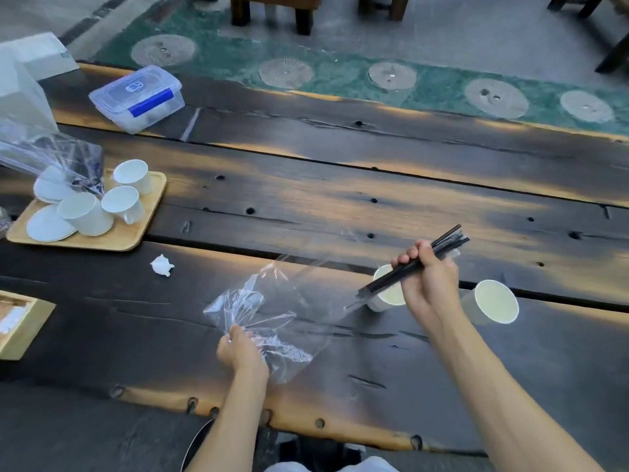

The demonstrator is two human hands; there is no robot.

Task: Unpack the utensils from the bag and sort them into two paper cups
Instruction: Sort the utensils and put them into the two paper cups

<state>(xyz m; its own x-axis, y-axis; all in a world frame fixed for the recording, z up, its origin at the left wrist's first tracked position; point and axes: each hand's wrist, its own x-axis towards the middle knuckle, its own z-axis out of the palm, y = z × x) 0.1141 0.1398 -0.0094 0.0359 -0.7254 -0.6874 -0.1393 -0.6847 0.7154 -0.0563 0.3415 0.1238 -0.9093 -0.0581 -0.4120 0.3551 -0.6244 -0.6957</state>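
Observation:
My right hand (pixel 429 281) grips a bundle of black chopsticks (pixel 391 276), held slantwise with the lower tips just outside the mouth of a clear plastic bag (pixel 272 315). My left hand (pixel 238 349) pinches the bag's crumpled closed end against the dark wooden table (pixel 340 172). Two white paper cups stand near my right hand: one (pixel 386 298) directly under the chopsticks and partly hidden by my fingers, the other (pixel 493 301) to its right, tilted toward me and showing an empty inside.
A wooden tray (pixel 136 233) at the left holds white cups and saucers under another clear bag (pixel 41 155). A lidded plastic box (pixel 139 97) sits at the far left. A crumpled white scrap (pixel 162 265) lies mid-table. A wooden box (pixel 20 321) is at the left edge.

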